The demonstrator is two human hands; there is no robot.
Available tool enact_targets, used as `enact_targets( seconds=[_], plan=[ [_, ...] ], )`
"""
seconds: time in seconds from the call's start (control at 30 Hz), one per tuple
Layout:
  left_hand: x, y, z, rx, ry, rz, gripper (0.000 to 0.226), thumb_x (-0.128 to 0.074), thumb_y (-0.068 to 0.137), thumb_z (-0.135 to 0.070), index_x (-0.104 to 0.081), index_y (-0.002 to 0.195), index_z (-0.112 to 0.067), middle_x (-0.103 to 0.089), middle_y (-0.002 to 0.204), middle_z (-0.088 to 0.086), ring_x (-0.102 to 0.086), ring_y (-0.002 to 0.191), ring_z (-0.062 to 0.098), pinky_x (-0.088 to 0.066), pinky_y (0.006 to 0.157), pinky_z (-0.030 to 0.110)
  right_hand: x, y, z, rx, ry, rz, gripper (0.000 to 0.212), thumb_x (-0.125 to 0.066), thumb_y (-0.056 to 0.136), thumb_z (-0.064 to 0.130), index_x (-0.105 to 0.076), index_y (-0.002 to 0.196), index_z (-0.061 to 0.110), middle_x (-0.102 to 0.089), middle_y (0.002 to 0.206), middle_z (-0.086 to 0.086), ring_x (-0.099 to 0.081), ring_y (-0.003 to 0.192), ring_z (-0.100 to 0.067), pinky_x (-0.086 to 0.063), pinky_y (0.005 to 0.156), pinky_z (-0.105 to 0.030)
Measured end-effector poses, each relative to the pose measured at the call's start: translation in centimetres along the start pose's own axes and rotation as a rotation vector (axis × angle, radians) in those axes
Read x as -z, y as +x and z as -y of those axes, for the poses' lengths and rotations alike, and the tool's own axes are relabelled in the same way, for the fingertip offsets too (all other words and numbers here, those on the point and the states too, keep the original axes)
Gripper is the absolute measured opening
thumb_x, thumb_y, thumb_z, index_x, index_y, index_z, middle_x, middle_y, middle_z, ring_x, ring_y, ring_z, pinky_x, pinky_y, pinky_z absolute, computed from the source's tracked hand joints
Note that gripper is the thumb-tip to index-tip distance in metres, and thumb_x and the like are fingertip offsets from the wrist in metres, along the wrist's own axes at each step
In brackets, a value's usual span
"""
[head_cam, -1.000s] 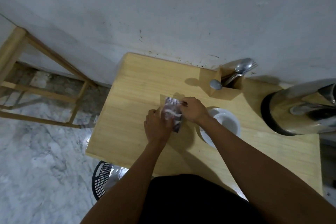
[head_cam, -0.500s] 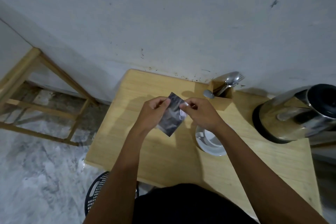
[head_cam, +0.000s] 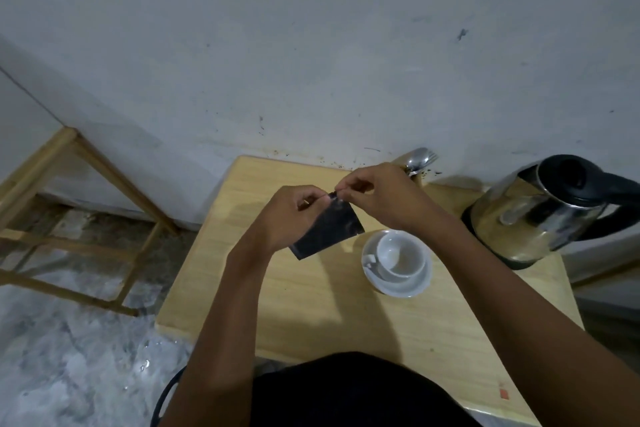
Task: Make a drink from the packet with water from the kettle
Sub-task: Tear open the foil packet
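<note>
Both hands, left hand [head_cam: 292,210] and right hand [head_cam: 382,196], pinch the top edge of the dark packet [head_cam: 327,230], held in the air above the table [head_cam: 311,305]. Below the right hand the cup [head_cam: 401,253] sits empty on its saucer [head_cam: 408,286], with the kettle [head_cam: 540,208] further right. Judged early: packet apparently unopened; tearing, emptying and pouring remain.

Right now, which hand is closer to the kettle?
Right. The right hand sits just left of the kettle; the left hand is farther left, beyond the packet both pinch.

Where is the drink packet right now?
In the head view, the packet is held above the table by both hands, left of the cup.
</note>
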State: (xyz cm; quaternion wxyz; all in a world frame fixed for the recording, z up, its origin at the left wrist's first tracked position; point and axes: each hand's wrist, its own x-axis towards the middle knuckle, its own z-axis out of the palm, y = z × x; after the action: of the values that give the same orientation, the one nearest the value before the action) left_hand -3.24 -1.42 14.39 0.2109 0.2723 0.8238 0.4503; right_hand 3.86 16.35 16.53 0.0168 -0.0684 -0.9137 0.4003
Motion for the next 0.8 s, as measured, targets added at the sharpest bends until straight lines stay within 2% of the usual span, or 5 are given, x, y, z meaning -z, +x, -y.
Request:
enact_targets(
  seconds=[0.13, 0.23, 0.37, 0.7, 0.8],
  plan=[
    [-0.1, -0.1, -0.6, -0.022, -0.052, -0.011, 0.021, -0.054, 0.094, -0.018, -0.074, 0.091, -0.014, -0.074, 0.090, 0.008, -0.060, 0.076, 0.008, -0.046, 0.072, 0.024, 0.4, 0.1, 0.7, -0.006, 0.006, -0.007, 0.011, -0.071, 0.088, 0.025, -0.078, 0.096, 0.021, -0.076, 0.087, 0.005, -0.069, 0.083, -0.008, -0.054, 0.077, -0.022],
    [-0.1, 0.0, -0.7, -0.038, -0.058, -0.025, 0.020, -0.054, 0.094, -0.019, -0.074, 0.089, -0.018, -0.074, 0.089, 0.007, -0.064, 0.080, 0.013, -0.048, 0.074, 0.026, 0.8, 0.2, 0.8, -0.014, -0.016, -0.004, 0.012, -0.073, 0.086, 0.027, -0.078, 0.096, 0.022, -0.075, 0.086, 0.005, -0.068, 0.081, -0.007, -0.053, 0.075, -0.022],
    [-0.2, 0.3, -1.1, -0.045, -0.026, -0.031, 0.020, -0.053, 0.095, -0.021, -0.072, 0.092, -0.019, -0.074, 0.090, 0.000, -0.067, 0.087, 0.012, -0.049, 0.077, 0.026, 1.5, 0.6, 1.2, -0.013, -0.076, 0.037, 0.021, -0.074, 0.086, 0.028, -0.075, 0.106, 0.020, -0.067, 0.085, 0.010, -0.059, 0.075, 0.007, -0.044, 0.067, -0.011],
    [-0.4, 0.6, -2.0, -0.066, 0.004, -0.152, 0.021, -0.052, 0.094, -0.021, -0.071, 0.085, -0.020, -0.070, 0.079, -0.006, -0.066, 0.080, 0.011, -0.050, 0.072, 0.024, 2.0, 1.5, 2.0, 0.051, -0.212, 0.026, 0.010, -0.071, 0.088, 0.027, -0.076, 0.092, 0.019, -0.073, 0.088, 0.003, -0.064, 0.083, -0.011, -0.052, 0.077, -0.028],
    [-0.4, 0.7, -2.1, -0.090, 0.034, -0.200, 0.020, -0.053, 0.093, -0.023, -0.070, 0.084, -0.020, -0.072, 0.081, -0.005, -0.068, 0.081, 0.012, -0.056, 0.076, 0.034, 1.7, 1.5, 1.9, 0.071, -0.224, -0.004, 0.009, -0.070, 0.089, 0.027, -0.075, 0.091, 0.020, -0.073, 0.086, 0.004, -0.065, 0.081, -0.011, -0.053, 0.077, -0.030]
  ],
)
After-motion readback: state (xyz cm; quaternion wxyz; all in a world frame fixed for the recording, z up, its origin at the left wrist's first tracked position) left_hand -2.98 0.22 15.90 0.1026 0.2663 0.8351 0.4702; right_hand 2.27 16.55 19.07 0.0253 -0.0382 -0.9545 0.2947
